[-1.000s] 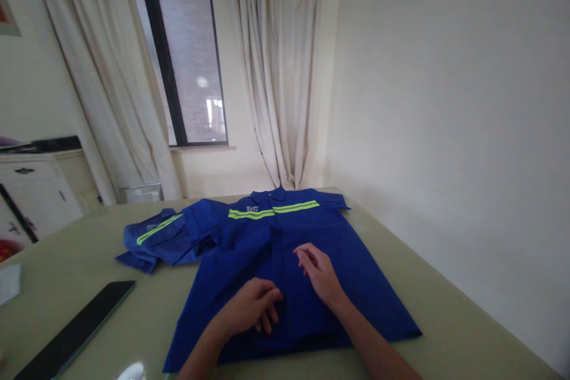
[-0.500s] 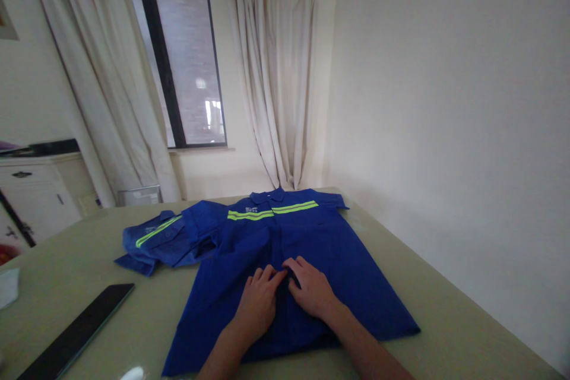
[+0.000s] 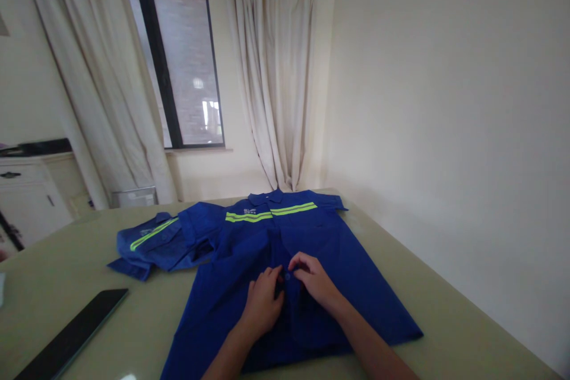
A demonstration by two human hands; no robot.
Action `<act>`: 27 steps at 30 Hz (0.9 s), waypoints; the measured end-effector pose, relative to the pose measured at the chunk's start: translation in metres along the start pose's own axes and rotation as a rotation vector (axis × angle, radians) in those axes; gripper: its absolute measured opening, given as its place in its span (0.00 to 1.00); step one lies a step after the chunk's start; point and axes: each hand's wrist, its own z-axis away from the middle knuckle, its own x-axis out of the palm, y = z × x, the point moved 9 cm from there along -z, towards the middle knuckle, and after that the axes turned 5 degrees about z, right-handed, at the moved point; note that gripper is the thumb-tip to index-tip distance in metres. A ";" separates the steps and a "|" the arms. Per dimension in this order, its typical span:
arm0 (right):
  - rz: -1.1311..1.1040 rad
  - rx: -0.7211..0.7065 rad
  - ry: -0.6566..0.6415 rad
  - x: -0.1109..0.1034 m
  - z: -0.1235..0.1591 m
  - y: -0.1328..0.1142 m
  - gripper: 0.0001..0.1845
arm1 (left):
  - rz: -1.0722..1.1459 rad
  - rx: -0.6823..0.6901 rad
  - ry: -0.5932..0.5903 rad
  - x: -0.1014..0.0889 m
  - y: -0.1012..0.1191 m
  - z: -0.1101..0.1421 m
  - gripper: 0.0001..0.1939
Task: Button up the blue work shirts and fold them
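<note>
A blue work shirt with yellow-green reflective stripes lies flat on the table, collar at the far side. My left hand and my right hand meet at the shirt's front placket, near its middle. Both pinch the cloth edges, with a small button between their fingertips. A second blue shirt with a reflective stripe lies folded to the left, partly under the first shirt's sleeve.
The pale green table holds a dark flat slab near its front left edge. A wall runs close along the right. Curtains and a window stand behind the table, a white cabinet to the far left.
My hands came together from apart, moved up the placket and closed on the cloth at a button. The front of the shirt has bunched slightly under them.
</note>
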 end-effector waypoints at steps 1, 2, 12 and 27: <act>-0.032 0.015 -0.010 0.002 0.000 -0.002 0.11 | 0.024 -0.016 0.001 0.000 -0.003 0.000 0.27; -0.051 0.026 -0.020 0.004 0.001 -0.005 0.11 | 0.048 -0.030 0.007 0.000 -0.005 -0.001 0.26; 0.171 -0.162 0.039 0.008 0.011 -0.030 0.07 | 0.103 -0.011 0.109 -0.003 0.002 0.003 0.22; 0.410 -0.179 0.015 0.000 0.010 -0.024 0.07 | 0.333 0.037 0.306 -0.023 -0.001 0.011 0.16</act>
